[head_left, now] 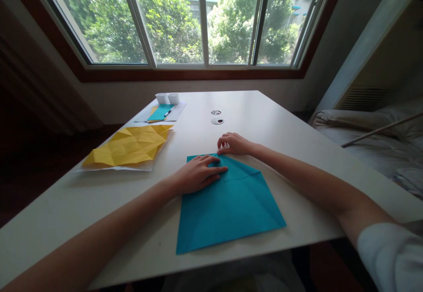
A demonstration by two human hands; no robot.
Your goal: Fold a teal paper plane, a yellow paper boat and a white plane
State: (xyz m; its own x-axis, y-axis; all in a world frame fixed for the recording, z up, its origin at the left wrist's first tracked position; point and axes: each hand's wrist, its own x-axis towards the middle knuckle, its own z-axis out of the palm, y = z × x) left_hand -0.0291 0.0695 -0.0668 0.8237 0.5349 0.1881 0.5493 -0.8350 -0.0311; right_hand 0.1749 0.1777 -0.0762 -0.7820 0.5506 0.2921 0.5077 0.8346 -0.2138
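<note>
A sheet of blue paper (228, 212) lies near the front edge of the white table, with its far right corner folded over and creases across it. My left hand (200, 173) rests flat on the sheet's upper left part, fingers stretched toward the right. At the far edge of the paper, my right hand (234, 144) has its fingers curled, the thumb and fingertips at the folded edge. Whether those fingertips pinch the paper or only press on it is hard to see, but they touch it.
Creased yellow paper (132, 144) lies on white sheets at the left. Farther back are smaller blue paper (161, 112), a pen (169, 110) and two small white containers (167, 98). Two round stickers or discs (217, 120) sit mid-table. A window (205, 23) stands beyond.
</note>
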